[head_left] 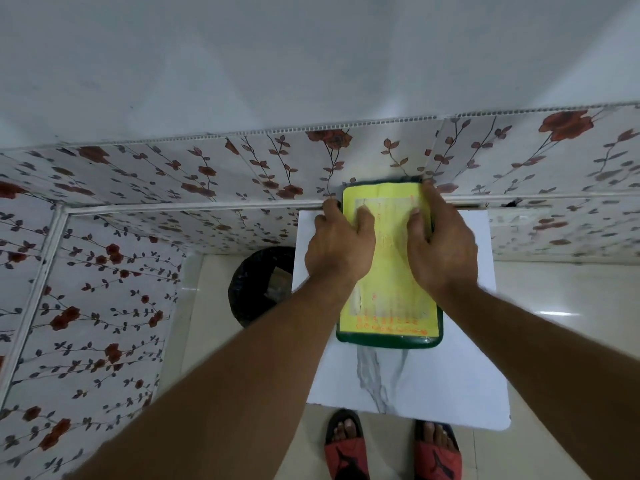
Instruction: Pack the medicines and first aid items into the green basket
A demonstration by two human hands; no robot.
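Both the left hand (341,245) and right hand (441,244) press flat, fingers spread, on a yellow printed paper sheet (389,271) covering the dark green rectangular plastic basket (388,342).

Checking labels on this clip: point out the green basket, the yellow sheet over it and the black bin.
green basket (388,342), head view, near rim
yellow sheet (391,299), head view, bare middle
black bin (258,289), head view, dark liner beside the table

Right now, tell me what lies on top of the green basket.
A yellow printed sheet covers the green basket, pressed by the left hand and right hand. Its contents are hidden.
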